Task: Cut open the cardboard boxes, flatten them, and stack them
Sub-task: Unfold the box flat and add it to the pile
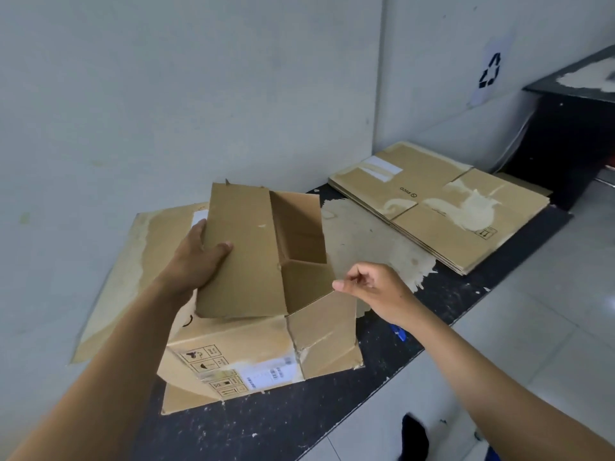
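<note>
Box flap (243, 251) half-hiding left hand (193, 257) fingers (199, 227), right hand (372, 287) grip unclear

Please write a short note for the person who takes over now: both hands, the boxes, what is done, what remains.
Left hand: grips the open box by its long top flap.
Right hand: fingers curled at the short flap's corner; grip unclear.
Box: on the black table, top open, not flattened.
Done: flattened stack lies at the table's far right.
Left: flatten this box, put it on the stack.
</note>
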